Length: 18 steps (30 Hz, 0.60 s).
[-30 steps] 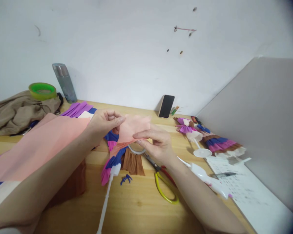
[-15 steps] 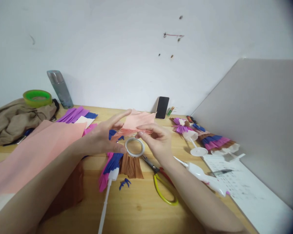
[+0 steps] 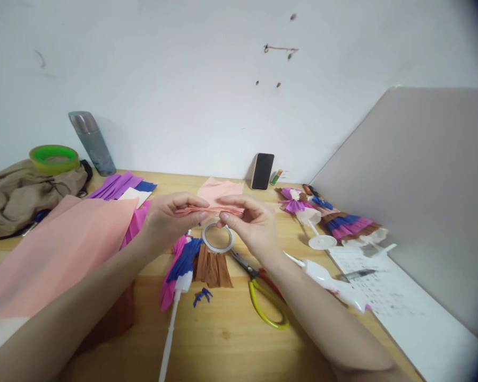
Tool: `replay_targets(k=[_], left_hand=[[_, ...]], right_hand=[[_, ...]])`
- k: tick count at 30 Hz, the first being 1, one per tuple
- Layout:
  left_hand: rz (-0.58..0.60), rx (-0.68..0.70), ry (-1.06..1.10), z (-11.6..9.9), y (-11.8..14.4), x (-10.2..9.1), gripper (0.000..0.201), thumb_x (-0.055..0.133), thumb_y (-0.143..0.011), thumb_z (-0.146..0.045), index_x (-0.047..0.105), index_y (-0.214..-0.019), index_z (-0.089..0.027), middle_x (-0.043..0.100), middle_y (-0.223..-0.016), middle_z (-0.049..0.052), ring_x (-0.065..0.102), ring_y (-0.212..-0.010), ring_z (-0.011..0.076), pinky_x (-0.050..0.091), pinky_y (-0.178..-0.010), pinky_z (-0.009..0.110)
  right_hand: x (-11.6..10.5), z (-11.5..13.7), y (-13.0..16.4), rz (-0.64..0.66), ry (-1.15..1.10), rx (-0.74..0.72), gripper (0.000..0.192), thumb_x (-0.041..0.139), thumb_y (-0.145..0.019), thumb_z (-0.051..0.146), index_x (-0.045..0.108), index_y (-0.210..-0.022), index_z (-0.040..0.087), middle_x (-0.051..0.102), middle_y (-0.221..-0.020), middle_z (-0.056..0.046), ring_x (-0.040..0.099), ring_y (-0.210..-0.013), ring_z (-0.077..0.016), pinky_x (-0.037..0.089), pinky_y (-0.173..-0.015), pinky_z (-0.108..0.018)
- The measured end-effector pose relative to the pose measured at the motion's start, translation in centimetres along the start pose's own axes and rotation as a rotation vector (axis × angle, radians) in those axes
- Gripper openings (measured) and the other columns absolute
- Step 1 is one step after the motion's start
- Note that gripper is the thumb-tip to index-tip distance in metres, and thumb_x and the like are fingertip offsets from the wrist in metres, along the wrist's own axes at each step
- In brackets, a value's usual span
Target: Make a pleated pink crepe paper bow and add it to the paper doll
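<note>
Between my two hands is a strip of peach crepe paper (image 3: 220,192), gathered into fine pleats along its near edge. My left hand (image 3: 174,215) pinches the left end of the pleats between thumb and fingers. On the right end, my right hand (image 3: 250,220) grips the pleats the same way. Just below lies a roll of white tape (image 3: 218,237), partly over pleated brown crepe paper (image 3: 213,267). Beside it, a white stick (image 3: 170,329) carries blue and pink crepe paper (image 3: 185,260). Scissors with yellow and red handles (image 3: 258,278) lie under my right forearm.
Peach crepe sheets (image 3: 63,244) cover the left side. A bag (image 3: 16,196) bears green tape (image 3: 54,159), near a leaning flask (image 3: 91,143). A phone (image 3: 262,171) rests against the wall. To the right are a white glue bottle (image 3: 334,286), written paper (image 3: 398,297) and a layered crepe-paper skirt (image 3: 350,225).
My left hand, spread open beside the pleats before, has closed on their left end. The right hand keeps its pinch. The view has shifted slightly.
</note>
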<state>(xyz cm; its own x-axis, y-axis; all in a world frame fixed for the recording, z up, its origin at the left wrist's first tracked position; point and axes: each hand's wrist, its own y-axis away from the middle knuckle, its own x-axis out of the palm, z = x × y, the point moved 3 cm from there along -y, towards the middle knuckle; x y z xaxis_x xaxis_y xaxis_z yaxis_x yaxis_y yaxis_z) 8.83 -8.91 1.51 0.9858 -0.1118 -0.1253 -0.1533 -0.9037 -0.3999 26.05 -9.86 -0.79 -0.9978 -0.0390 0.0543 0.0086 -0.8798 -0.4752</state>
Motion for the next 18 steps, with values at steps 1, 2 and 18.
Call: replay_targets(k=[1,2,18], left_hand=[[-0.009,0.002,-0.029,-0.11,-0.05,-0.11,0.013,0.081,-0.062,-0.024,0.074,-0.070,-0.017,0.077,-0.071,0.003,0.072,-0.065,0.0179,0.060,-0.063,0.025],[-0.020,0.007,-0.059,-0.19,-0.10,-0.23,0.012,0.080,-0.062,-0.024,0.074,-0.070,-0.017,0.077,-0.071,0.003,0.071,-0.064,0.0175,0.060,-0.062,0.025],[-0.026,0.054,-0.194,-0.21,-0.04,-0.39,0.013,0.076,-0.066,-0.024,0.064,-0.065,-0.019,0.068,-0.060,-0.001,0.062,-0.057,0.0130,0.050,-0.054,0.022]], right_hand=[[0.00,0.06,-0.03,-0.002,-0.013,0.007,0.016,0.078,-0.070,0.023,0.072,-0.086,0.021,0.070,-0.068,0.001,0.066,-0.054,-0.0139,0.055,-0.055,-0.028],[0.00,0.15,-0.04,-0.002,-0.025,0.008,0.015,0.077,-0.070,0.024,0.072,-0.084,0.020,0.069,-0.065,0.001,0.065,-0.053,-0.0135,0.055,-0.054,-0.027],[-0.29,0.58,0.10,0.032,0.128,-0.112,0.003,0.070,-0.079,0.022,0.072,-0.078,0.020,0.071,-0.064,-0.001,0.065,-0.056,-0.0138,0.053,-0.057,-0.027]])
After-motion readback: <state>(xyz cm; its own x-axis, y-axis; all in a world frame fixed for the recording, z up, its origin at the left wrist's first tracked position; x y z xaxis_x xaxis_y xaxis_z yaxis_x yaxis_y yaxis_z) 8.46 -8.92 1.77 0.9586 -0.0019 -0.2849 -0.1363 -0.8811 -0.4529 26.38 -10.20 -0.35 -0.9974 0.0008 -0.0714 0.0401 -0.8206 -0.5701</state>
